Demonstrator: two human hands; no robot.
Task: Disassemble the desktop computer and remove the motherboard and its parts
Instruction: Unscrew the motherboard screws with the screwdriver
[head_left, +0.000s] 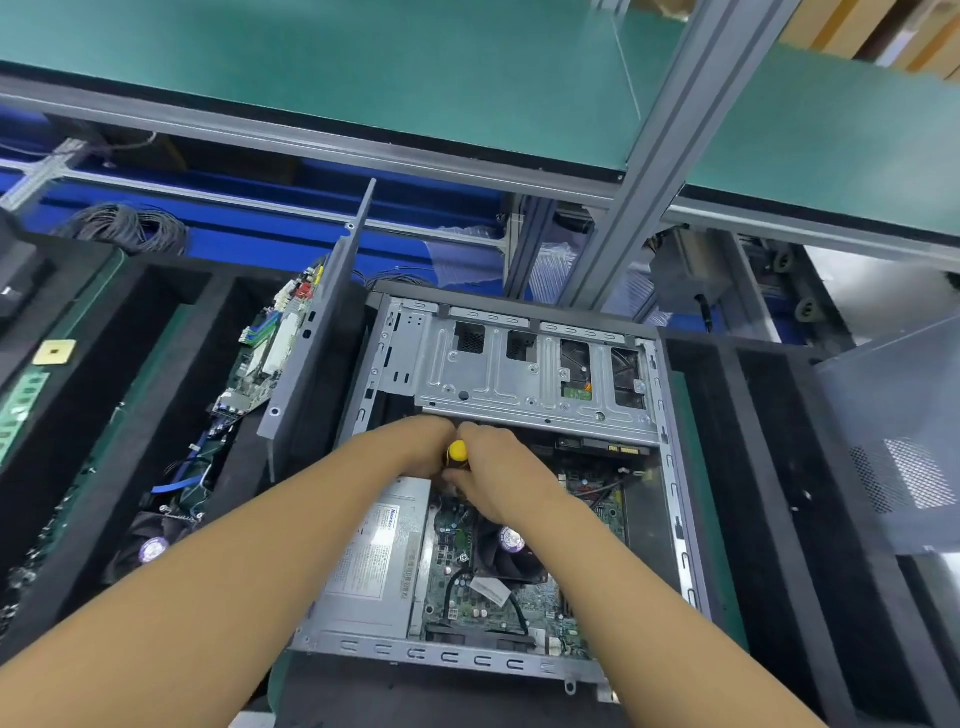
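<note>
Gripping a screwdriver (458, 451), the right hand (501, 478) was pictured beside the left hand (415, 447), whose grip was hidden; the stiff, fragile motherboard (449, 543) was judged best lifted by its edges.

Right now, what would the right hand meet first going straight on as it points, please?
The right hand would probably meet the screwdriver first, with the left hand just beyond; depth unclear.

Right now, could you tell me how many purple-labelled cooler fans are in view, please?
2: one fan inside the open case; another fan in the foam tray to its left. More may be hidden.
</note>
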